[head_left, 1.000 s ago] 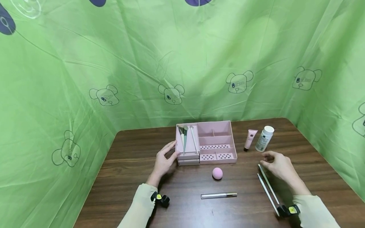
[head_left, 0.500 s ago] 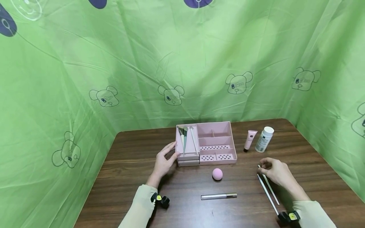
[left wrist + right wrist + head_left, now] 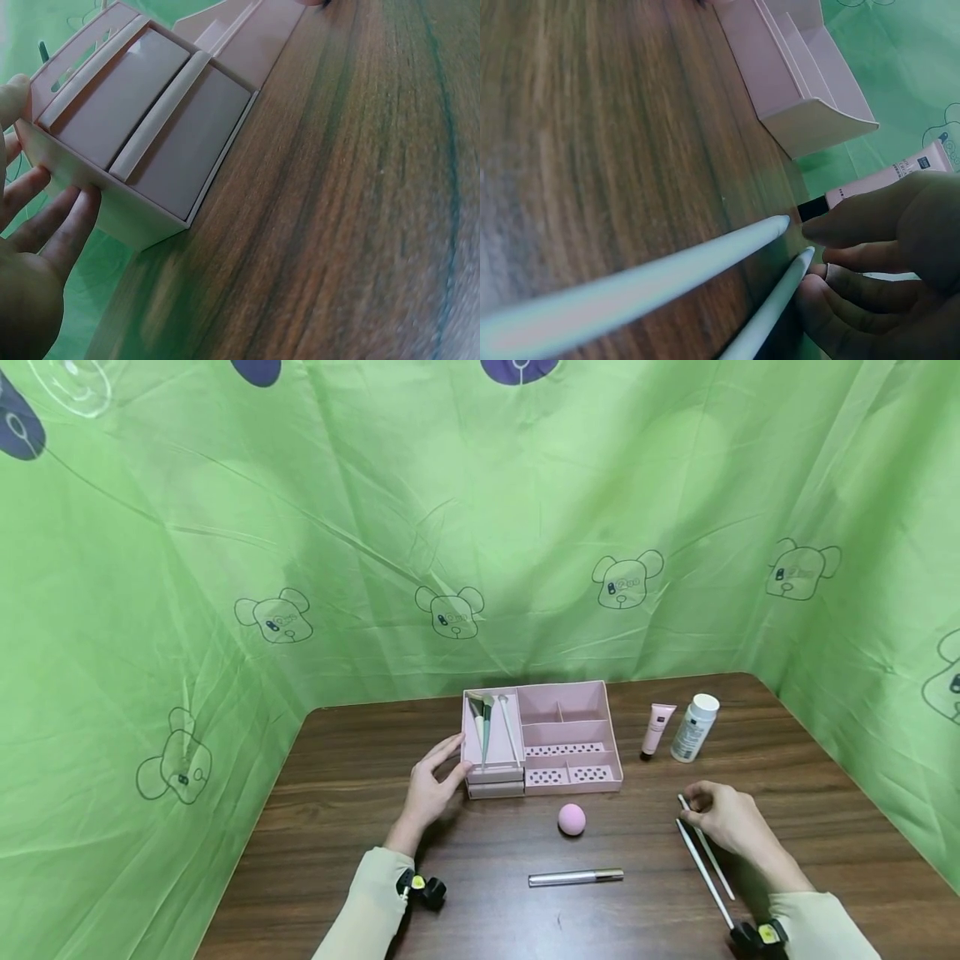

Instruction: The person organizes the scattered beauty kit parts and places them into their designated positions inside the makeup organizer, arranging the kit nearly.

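Observation:
My left hand rests on the left side of a pink cosmetics organiser. In the left wrist view, its thumb lies at the top front corner and its fingertips touch the side wall beside two drawers. My right hand pinches the far end of a slim pale green stick lying on the table. The right wrist view shows the stick's tapered tip between thumb and fingers. A white stick lies just left of it, apart from the fingers. Several makeup brushes lie in the organiser's left top tray.
A pink tube and a white-capped bottle stand right of the organiser. In front lie a pink ball and a silver pen-like tube. The brown table ends at a green curtain.
My right hand has come down and nearer from beside the bottle, and its thumb and fingers have closed at the green stick's end. The left hand has stayed on the organiser.

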`<act>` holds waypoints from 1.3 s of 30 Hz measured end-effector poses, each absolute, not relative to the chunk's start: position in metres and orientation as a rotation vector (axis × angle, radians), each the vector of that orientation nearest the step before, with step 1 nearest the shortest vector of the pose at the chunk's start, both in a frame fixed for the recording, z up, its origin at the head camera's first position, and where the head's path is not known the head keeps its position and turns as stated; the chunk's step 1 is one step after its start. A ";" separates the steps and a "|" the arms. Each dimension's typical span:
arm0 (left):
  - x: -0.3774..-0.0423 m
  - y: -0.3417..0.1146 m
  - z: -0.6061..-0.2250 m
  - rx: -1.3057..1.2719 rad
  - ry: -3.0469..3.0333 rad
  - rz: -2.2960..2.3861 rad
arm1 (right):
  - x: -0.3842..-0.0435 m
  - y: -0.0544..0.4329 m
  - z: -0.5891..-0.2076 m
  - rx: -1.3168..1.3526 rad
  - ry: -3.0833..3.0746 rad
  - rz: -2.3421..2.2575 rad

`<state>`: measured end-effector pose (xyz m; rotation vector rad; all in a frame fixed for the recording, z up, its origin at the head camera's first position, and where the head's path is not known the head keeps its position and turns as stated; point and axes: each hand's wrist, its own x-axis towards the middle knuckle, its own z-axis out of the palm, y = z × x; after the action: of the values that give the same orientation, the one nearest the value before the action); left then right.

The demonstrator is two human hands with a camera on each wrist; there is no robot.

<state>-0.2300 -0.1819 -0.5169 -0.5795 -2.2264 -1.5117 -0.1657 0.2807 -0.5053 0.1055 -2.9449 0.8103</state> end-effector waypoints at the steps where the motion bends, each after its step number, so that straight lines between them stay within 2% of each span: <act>1: -0.230 -0.182 -0.517 -0.577 -2.228 -1.515 | -0.166 0.281 -0.506 0.107 -2.949 0.801; 11: -0.230 -0.182 -0.517 -0.554 -2.246 -1.510 | -0.165 0.281 -0.507 0.092 -2.989 0.723; 20: -0.216 -0.174 -0.496 -0.581 -2.208 -1.478 | -0.163 0.281 -0.508 0.069 -2.982 0.738; 28: -0.228 -0.181 -0.517 -0.537 -2.240 -1.510 | -0.163 0.280 -0.502 0.063 -2.941 0.768; 39: -0.230 -0.183 -0.519 -0.557 -2.231 -1.512 | -0.169 0.274 -0.495 0.064 -2.874 0.761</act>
<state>-0.2303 -0.1825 -0.5194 -0.5574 -2.2309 -1.5123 -0.1691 0.2744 -0.4948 0.0638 -2.8736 0.7611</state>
